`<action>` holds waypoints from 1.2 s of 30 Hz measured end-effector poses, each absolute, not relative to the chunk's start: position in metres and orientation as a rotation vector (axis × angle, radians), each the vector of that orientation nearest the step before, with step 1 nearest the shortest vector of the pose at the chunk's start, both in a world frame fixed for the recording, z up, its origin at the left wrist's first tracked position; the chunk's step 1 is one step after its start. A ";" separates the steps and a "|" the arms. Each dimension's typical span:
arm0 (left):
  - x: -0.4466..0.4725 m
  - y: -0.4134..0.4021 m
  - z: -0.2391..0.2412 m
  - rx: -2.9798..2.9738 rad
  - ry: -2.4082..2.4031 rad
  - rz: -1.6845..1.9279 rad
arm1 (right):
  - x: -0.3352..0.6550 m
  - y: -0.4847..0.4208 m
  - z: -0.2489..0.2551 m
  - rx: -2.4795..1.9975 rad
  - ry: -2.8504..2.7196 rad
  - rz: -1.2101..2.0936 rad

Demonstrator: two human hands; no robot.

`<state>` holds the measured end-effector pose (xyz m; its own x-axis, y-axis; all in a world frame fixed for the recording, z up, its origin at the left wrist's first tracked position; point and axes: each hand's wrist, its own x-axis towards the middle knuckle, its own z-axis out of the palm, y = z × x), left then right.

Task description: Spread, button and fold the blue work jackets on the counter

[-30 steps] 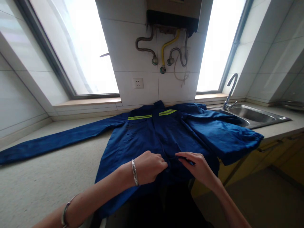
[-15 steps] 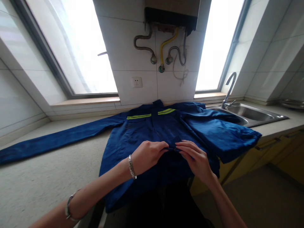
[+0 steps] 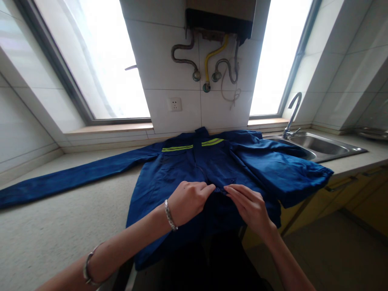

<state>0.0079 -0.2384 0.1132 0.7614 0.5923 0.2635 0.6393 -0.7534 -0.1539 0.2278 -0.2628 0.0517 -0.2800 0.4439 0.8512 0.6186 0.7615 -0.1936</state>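
A dark blue work jacket (image 3: pixel 163 178) with yellow-green reflective stripes lies spread on the counter, collar toward the wall and lower part hanging over the front edge. One sleeve stretches out to the left; the other is bent at the right, its cuff past the counter edge. My left hand (image 3: pixel 190 200) is closed, pinching the jacket's front opening low down at its middle. Close beside it, my right hand (image 3: pixel 250 204) pinches the same front edge between thumb and fingers. Whatever small fastener may lie between the fingertips is hidden.
A steel sink (image 3: pixel 324 143) with a tap (image 3: pixel 293 115) stands at the right. The pale counter (image 3: pixel 69 230) runs to the left. A boiler (image 3: pixel 220 18) with pipes hangs on the tiled wall, above a socket (image 3: pixel 175 104). Yellow cabinets (image 3: pixel 330 198) are below the counter.
The flap of cloth at my right fingertips has gone down flat. My right fingers have shifted slightly down and left, nearer to my left hand, which stays almost in place.
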 end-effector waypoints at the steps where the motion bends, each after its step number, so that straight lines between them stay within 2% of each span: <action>1: 0.008 -0.239 0.114 -2.719 -0.968 -0.276 | 0.228 -0.263 0.051 -0.815 -1.925 -0.224; 19: 0.010 -0.241 0.111 -2.696 -0.971 -0.296 | 0.226 -0.265 0.049 -0.849 -1.963 -0.318; 36: 0.011 -0.239 0.111 -2.392 -0.616 -0.415 | 0.226 -0.263 0.052 -0.837 -1.953 -0.393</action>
